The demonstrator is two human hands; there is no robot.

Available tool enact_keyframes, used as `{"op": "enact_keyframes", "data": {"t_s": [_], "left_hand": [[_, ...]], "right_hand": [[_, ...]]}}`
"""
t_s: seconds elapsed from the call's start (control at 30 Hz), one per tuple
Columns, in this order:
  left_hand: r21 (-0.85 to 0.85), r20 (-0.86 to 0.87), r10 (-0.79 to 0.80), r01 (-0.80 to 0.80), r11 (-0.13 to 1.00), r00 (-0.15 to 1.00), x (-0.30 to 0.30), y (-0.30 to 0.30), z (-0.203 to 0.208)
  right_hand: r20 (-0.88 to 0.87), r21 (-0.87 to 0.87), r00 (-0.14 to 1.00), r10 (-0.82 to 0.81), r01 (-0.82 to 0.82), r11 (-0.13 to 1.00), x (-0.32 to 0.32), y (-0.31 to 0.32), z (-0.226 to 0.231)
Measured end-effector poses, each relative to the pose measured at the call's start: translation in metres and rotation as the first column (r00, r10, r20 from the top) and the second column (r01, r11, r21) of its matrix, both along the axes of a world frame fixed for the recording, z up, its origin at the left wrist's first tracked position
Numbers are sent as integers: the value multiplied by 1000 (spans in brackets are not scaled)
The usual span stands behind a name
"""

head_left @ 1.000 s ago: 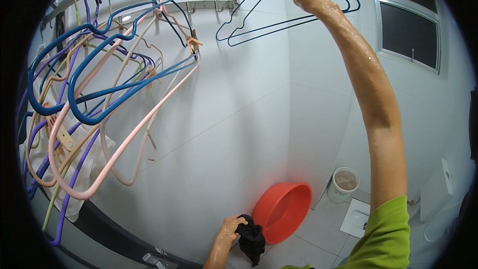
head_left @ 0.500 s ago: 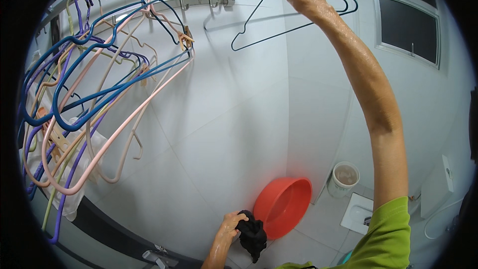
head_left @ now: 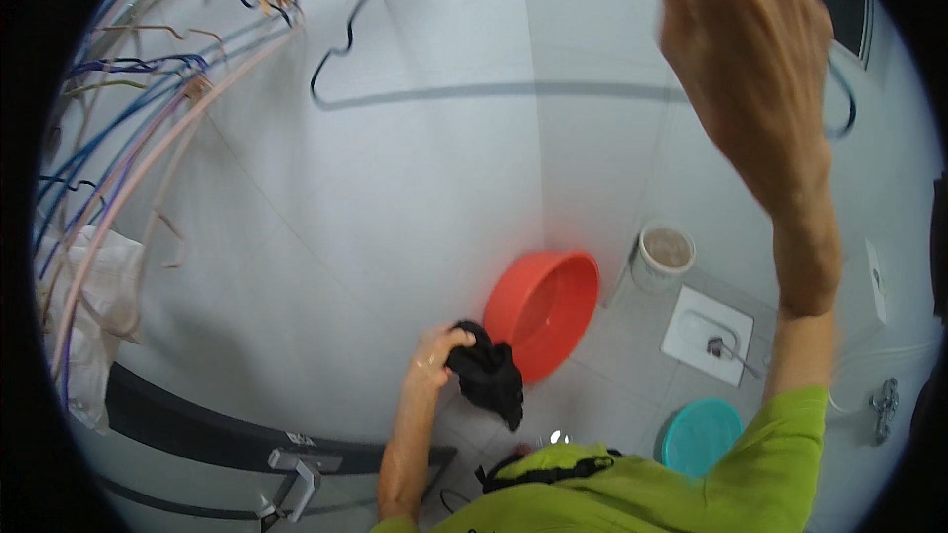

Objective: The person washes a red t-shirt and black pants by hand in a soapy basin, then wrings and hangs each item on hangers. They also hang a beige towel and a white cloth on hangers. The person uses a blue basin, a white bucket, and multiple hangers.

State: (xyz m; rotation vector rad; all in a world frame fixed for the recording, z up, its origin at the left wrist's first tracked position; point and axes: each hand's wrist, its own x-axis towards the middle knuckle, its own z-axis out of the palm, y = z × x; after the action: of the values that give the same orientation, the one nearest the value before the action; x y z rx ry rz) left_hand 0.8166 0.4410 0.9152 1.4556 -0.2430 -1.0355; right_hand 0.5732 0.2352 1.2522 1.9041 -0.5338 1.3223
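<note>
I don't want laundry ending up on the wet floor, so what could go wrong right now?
The left hand grips the black garment only by one bunched end, so it might slip toward the floor beside the red basin. The raised right hand holds the dark hanger close to the other hangers, which could snag.

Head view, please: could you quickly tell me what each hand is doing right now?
Left hand: closed on a black crumpled cloth.
Right hand: raised and blurred, by a dark wire hanger; grip cannot be told.
</note>
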Motion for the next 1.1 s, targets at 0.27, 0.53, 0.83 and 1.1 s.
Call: {"op": "enact_keyframes", "data": {"t_s": [0.27, 0.53, 0.83, 1.1], "left_hand": [[-109, 34, 18, -14, 994, 999, -16, 5, 25], [-52, 153, -45, 53, 997, 987, -12, -7, 23], [55, 418, -31, 9, 998, 908, -22, -15, 17], [44, 495, -103, 93, 995, 863, -41, -40, 26]], "right_hand": [[777, 623, 581, 241, -764, -166, -86, -3, -253], [701, 486, 705, -110, -584, -650, -62, 19, -375], [778, 617, 623, -82, -782, -92, -73, -20, -416], [919, 322, 354, -173, -928, -184, -60, -13, -405]]}}
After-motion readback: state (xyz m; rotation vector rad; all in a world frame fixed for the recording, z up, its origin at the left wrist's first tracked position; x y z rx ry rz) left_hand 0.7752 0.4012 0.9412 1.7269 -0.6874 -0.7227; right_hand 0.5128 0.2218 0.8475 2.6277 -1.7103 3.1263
